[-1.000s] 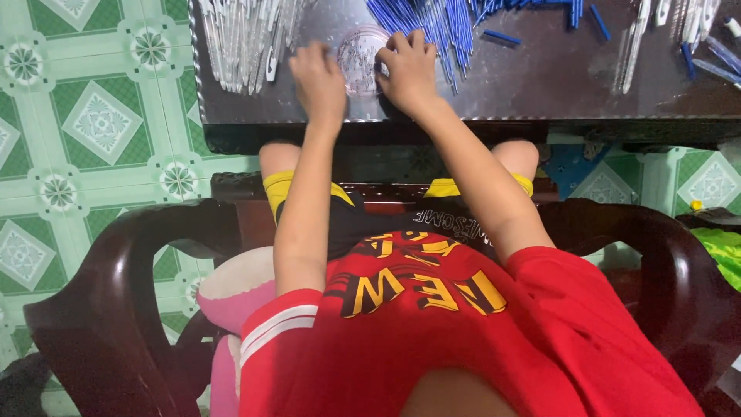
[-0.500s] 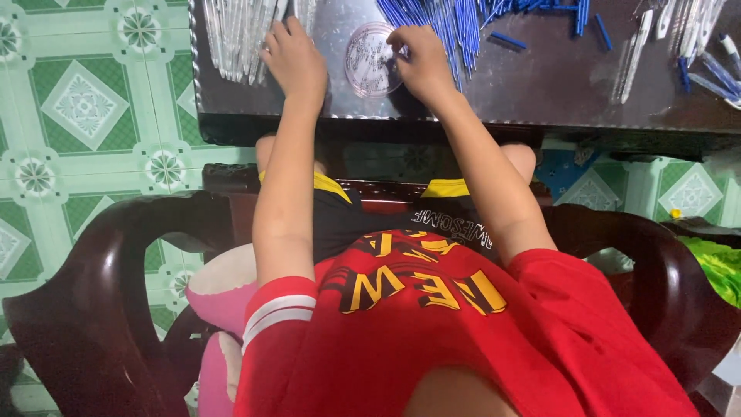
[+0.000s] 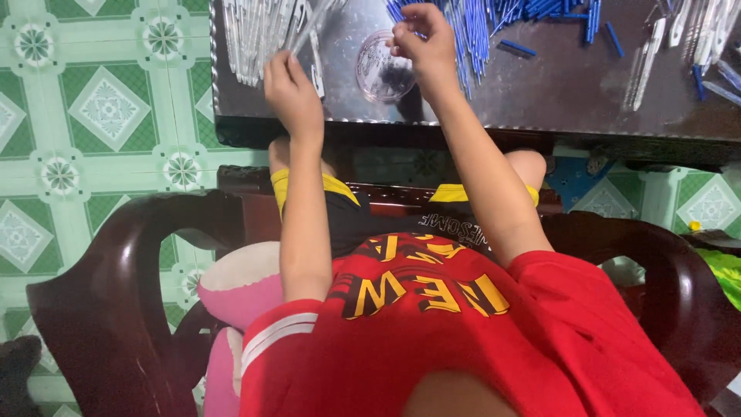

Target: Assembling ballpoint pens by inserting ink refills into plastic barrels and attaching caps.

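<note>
My left hand [image 3: 292, 93] is up over the near edge of the dark table [image 3: 540, 93], fingers pinched on one clear pen barrel [image 3: 309, 31] that slants up out of the grip. Clear barrel pile [image 3: 258, 31] lies just beyond it. My right hand [image 3: 421, 38] is curled, fingertips closed on something small; I cannot tell what. It hovers beside the round clear dish [image 3: 384, 68], at the edge of the blue pen parts [image 3: 478, 23].

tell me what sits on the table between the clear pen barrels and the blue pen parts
In the head view, a small round clear dish sits on the dark table between the clear barrels and the blue parts.
</note>
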